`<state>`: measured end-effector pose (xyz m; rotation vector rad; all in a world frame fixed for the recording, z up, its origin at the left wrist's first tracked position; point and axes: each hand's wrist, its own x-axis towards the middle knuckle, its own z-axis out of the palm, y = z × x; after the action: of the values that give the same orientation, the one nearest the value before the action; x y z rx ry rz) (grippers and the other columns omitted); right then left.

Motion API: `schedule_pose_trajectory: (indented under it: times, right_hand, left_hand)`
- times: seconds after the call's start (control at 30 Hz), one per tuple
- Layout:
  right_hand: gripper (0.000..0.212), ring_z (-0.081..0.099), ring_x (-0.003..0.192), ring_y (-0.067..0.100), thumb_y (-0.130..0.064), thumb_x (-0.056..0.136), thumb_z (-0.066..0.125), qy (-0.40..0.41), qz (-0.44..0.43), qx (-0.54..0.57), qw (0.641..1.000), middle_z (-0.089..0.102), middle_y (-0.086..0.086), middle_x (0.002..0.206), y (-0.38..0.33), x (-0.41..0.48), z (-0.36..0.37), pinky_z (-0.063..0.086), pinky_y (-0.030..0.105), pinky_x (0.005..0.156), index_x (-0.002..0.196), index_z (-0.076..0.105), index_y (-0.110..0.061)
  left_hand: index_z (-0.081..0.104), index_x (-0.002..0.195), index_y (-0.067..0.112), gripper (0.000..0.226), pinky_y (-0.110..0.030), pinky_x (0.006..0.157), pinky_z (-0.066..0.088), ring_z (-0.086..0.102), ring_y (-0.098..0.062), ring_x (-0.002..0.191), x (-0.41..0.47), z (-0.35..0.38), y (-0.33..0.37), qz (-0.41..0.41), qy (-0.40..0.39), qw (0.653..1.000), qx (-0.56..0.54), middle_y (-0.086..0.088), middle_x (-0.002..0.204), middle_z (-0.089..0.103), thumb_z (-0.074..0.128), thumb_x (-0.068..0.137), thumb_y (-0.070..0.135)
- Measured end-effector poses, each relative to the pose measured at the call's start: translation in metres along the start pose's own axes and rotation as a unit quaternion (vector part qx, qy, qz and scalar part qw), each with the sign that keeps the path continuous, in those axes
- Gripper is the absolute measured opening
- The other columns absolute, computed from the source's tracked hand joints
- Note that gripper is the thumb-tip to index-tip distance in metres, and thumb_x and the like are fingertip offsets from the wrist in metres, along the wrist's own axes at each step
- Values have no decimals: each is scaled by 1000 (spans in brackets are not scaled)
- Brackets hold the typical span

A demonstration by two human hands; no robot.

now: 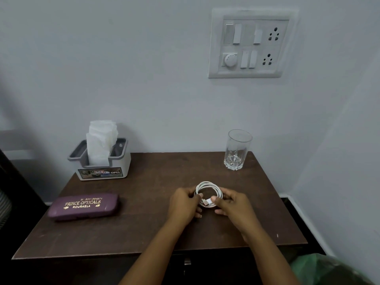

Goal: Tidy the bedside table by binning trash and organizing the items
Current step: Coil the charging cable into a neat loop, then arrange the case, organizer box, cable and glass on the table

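My left hand (183,203) and my right hand (233,205) both hold the coiled white charging cable (209,193) between thumb and fingers, low over the middle of the brown bedside table (144,229). To the left lies a purple spectacle case (83,206). Further back stand a tissue holder (100,160) and an empty glass (236,150).

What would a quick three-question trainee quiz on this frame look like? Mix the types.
1. True or false: the glass lies on its side.
2. What do both hands hold? A) the purple case B) the coiled cable C) the tissue holder
3. Fill in: the glass stands at the table's back ____ corner.

Key: 1 false, it stands upright. 2 B, left hand and right hand pinch the coil. 3 right.
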<state>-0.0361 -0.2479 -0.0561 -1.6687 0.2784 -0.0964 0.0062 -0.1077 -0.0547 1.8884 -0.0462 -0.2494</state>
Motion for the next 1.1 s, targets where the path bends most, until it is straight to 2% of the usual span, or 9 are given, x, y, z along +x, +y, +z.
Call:
schedule_pose_trajectory:
  times: [0.13,0.23,0.37,0.67,0.77,0.83,0.93,1.03,1.1]
  right_hand:
    - [26,63,54,6,-18,83,68,19,-37,-130,991,68,1,76,4,2,-1,52,19,52,109,70,-18]
    - [27,57,42,0,-24,82,69,36,-59,-185,980,61,7,85,8,3,-2,43,9,45,109,69,-18]
    - [49,55,40,-2,-23,81,72,71,-57,-159,983,55,9,100,9,1,-4,41,6,42,126,57,-8]
    - [34,56,50,7,-22,82,70,85,-72,-112,987,55,12,97,6,-7,-1,43,11,41,115,63,-16]
    - [23,57,61,14,-21,83,69,160,-110,-114,974,57,9,91,3,-10,3,51,20,48,105,65,-17]
    - [20,59,70,12,-21,83,68,218,-163,-120,955,59,0,85,-6,-15,14,53,24,63,102,68,-16]
    - [14,63,79,6,-19,85,66,190,-208,-59,958,63,-7,87,-33,-14,53,49,15,70,99,67,-20]
    - [19,60,80,-10,-17,89,61,113,-204,-2,972,66,-4,96,-60,3,106,41,1,69,107,66,-14]
    - [25,59,82,-10,-21,93,56,71,-179,-20,981,66,-1,103,-71,21,140,38,-1,72,114,64,-10]
  left_hand:
    - [57,92,34,26,-30,46,55,60,-17,48,-4,-2,4,45,6,998,44,-10,65,66,56,88,8]
    - [62,112,19,27,-28,39,52,58,-12,43,-3,-1,1,58,17,997,46,-14,76,68,59,87,8]
    - [54,128,8,40,-27,40,51,58,-6,44,2,0,-7,44,21,999,16,-13,98,66,60,88,10]
    - [54,126,7,36,-24,40,48,56,-4,43,-7,-5,-7,28,38,996,-81,-11,108,64,54,92,17]
    - [60,119,16,27,-20,42,46,61,-4,50,-24,-30,-4,44,58,991,-112,-6,112,61,55,92,18]
    - [63,111,23,22,-19,47,46,62,-3,57,-30,-67,-3,94,122,981,-115,-4,105,64,56,91,19]
    - [62,110,25,19,-28,76,48,62,-14,89,-27,-141,1,174,292,939,-51,0,110,62,56,91,24]
    - [53,124,15,33,-37,95,40,50,-26,112,-8,-209,4,162,458,874,-4,-10,124,50,53,92,24]
    - [44,132,9,42,-36,103,33,43,-28,124,7,-241,4,103,482,870,-25,-15,138,41,48,94,26]
